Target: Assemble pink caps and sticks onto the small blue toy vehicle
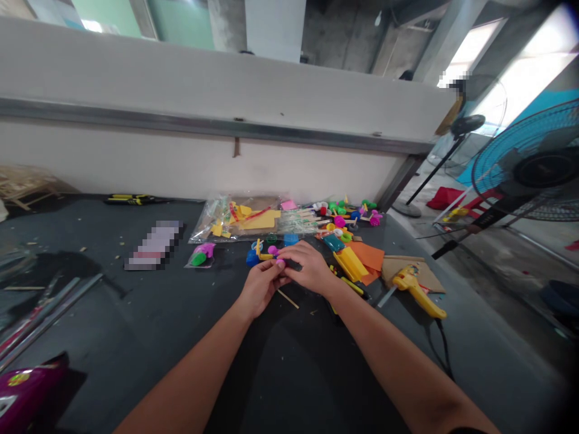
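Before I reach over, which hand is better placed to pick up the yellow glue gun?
Probably your right hand: it is on the same side as the yellow glue gun, which lies on the cardboard. Your left hand sits farther away, beyond the right.

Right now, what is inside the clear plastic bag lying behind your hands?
Yellow pieces, wooden sticks and brown cardboard show through the clear plastic bag; anything beneath them is covered.
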Action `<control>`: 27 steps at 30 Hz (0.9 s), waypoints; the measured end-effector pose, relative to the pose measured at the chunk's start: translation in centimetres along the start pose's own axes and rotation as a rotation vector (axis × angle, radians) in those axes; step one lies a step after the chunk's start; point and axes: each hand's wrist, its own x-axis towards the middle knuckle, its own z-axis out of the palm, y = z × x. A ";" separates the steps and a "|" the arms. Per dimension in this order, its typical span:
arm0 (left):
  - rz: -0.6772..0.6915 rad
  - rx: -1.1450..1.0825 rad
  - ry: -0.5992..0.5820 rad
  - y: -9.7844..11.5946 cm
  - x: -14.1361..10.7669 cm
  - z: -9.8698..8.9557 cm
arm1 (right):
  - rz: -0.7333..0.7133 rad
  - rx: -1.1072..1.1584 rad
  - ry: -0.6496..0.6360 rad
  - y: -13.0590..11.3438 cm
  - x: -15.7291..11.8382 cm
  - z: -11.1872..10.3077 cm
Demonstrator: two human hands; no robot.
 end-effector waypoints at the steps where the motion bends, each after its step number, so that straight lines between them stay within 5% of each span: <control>1: 0.001 0.001 0.003 0.0 0.0 0.0 | -0.003 -0.005 -0.002 0.0 0.0 0.0; 27: -0.020 -0.070 -0.008 0.1 0.1 -0.1 | 0.007 0.027 0.021 -0.1 0.0 0.0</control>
